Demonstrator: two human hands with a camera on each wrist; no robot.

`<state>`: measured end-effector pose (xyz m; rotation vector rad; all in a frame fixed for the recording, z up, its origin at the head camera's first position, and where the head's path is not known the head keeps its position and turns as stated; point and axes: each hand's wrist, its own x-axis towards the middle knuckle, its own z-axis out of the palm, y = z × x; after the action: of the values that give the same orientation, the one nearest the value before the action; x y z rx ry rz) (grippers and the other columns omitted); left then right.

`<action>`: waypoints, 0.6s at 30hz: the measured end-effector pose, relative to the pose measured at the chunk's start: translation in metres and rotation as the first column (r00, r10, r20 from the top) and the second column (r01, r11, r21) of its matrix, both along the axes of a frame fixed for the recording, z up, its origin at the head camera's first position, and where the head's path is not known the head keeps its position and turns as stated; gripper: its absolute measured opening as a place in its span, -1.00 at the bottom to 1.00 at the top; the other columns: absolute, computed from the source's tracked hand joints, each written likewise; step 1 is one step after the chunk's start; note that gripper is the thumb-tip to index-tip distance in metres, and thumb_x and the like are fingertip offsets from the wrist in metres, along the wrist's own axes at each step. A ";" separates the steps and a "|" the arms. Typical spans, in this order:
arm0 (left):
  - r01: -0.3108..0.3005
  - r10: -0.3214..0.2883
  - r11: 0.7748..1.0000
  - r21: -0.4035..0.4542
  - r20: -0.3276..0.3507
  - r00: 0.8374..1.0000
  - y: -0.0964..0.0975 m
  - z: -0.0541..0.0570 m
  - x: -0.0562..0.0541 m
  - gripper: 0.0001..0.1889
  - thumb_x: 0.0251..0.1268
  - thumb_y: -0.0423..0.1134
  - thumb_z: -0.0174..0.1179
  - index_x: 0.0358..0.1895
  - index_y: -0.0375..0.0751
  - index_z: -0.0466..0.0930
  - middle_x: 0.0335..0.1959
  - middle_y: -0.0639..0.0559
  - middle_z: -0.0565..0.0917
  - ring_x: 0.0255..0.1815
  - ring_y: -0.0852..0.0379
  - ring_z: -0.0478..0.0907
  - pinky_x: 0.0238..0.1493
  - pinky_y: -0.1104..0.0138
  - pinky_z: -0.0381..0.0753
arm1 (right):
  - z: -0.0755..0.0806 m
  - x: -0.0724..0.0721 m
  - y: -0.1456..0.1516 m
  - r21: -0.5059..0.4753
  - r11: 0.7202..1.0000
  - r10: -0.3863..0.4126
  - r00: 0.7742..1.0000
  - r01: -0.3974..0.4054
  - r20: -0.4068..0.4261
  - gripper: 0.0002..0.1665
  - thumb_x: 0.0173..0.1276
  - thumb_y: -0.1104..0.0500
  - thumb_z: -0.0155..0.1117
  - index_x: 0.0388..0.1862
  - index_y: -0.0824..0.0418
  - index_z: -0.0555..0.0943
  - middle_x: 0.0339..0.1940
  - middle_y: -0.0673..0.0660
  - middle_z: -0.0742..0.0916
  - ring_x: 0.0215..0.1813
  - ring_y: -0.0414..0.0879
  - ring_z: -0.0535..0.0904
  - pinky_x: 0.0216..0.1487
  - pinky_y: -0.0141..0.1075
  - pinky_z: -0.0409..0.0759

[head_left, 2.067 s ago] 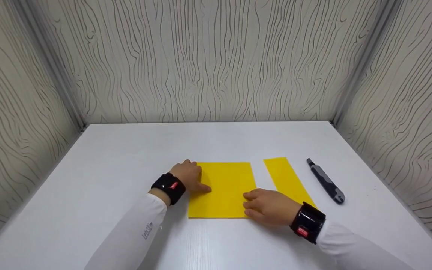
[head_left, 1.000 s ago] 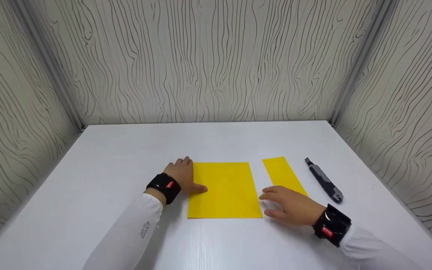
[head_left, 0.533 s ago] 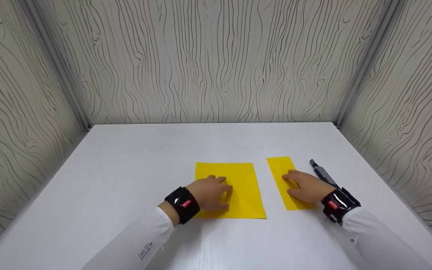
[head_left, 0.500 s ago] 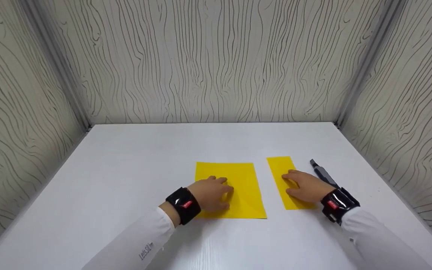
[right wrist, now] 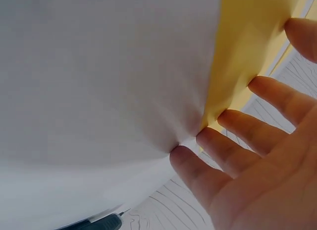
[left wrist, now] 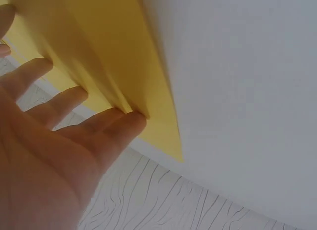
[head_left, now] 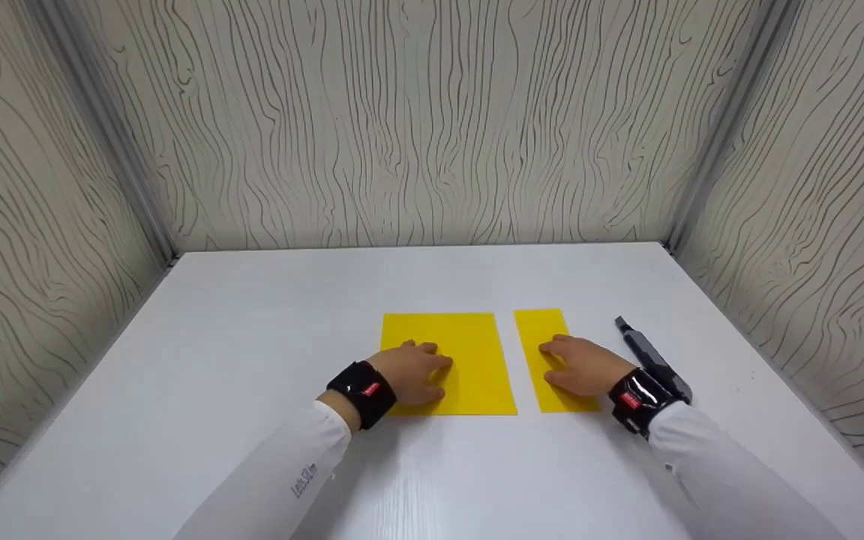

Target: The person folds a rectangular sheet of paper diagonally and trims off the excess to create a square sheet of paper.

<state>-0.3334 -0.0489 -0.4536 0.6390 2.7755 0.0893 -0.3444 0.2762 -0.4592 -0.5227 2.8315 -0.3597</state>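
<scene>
A wide yellow sheet of paper (head_left: 469, 337) lies flat on the white table. My left hand (head_left: 411, 373) rests its spread fingertips on the sheet's left half; the left wrist view shows those fingertips (left wrist: 136, 118) touching the paper. Just right of it, across a narrow gap, lies a narrow yellow paper strip (head_left: 541, 326). The fingers of my right hand (head_left: 586, 365) are spread over this strip. In the right wrist view some fingertips (right wrist: 255, 84) press on the strip, while the little finger touches the white table beside it. Each hand covers part of its paper.
A black and grey utility knife (head_left: 649, 352) lies to the right of the strip, partly behind my right wristband (head_left: 638, 400). The white table (head_left: 282, 300) meets wood-patterned panels (head_left: 432, 127) at the back and sides.
My left hand has moved from the sheet's left edge onto its surface. My right hand has left the sheet's right edge for the strip. Strip and sheet now lie closer together, strip straighter.
</scene>
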 end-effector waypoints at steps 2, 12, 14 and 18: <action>-0.013 0.013 1.000 0.004 0.007 1.000 0.000 -0.001 -0.004 -0.40 0.62 0.17 0.20 0.63 0.27 0.44 0.71 0.01 0.38 0.73 -0.27 0.27 0.69 -0.17 0.30 | 0.000 -0.001 -0.001 0.005 1.000 0.003 1.000 -0.003 -0.002 -0.30 0.62 0.04 0.23 0.57 0.41 0.46 0.63 0.51 0.45 0.68 0.43 0.31 0.70 0.31 0.21; 0.009 -0.009 1.000 -0.018 -0.015 1.000 -0.003 -0.005 -0.012 -0.39 0.63 0.17 0.17 0.65 0.26 0.41 0.72 -0.01 0.36 0.73 -0.26 0.27 0.70 -0.16 0.29 | 0.001 -0.002 -0.005 -0.001 0.999 -0.034 0.999 0.034 0.018 -0.29 0.63 0.04 0.22 0.60 0.39 0.43 0.66 0.50 0.42 0.70 0.42 0.27 0.72 0.30 0.18; 0.015 -0.015 1.000 -0.013 -0.018 1.000 -0.004 -0.005 -0.011 -0.38 0.64 0.17 0.16 0.66 0.26 0.39 0.73 -0.01 0.35 0.73 -0.25 0.26 0.70 -0.16 0.29 | 0.001 -0.003 -0.005 0.003 0.999 -0.036 0.999 0.036 0.017 -0.28 0.63 0.03 0.22 0.61 0.38 0.43 0.66 0.50 0.41 0.70 0.42 0.27 0.72 0.30 0.18; 0.018 -0.017 1.000 0.023 -0.030 0.999 -0.007 -0.005 -0.008 -0.37 0.64 0.18 0.15 0.68 0.24 0.36 0.74 -0.02 0.33 0.75 -0.20 0.24 0.72 -0.13 0.26 | 0.002 -0.004 -0.005 -0.020 0.999 -0.037 0.999 0.037 0.016 -0.29 0.65 0.02 0.20 0.61 0.38 0.43 0.66 0.50 0.41 0.70 0.43 0.27 0.72 0.30 0.17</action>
<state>-0.3416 -0.0557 -0.4586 0.6754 2.8012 0.1100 -0.3479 0.2715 -0.4572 -0.4702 2.8286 -0.3988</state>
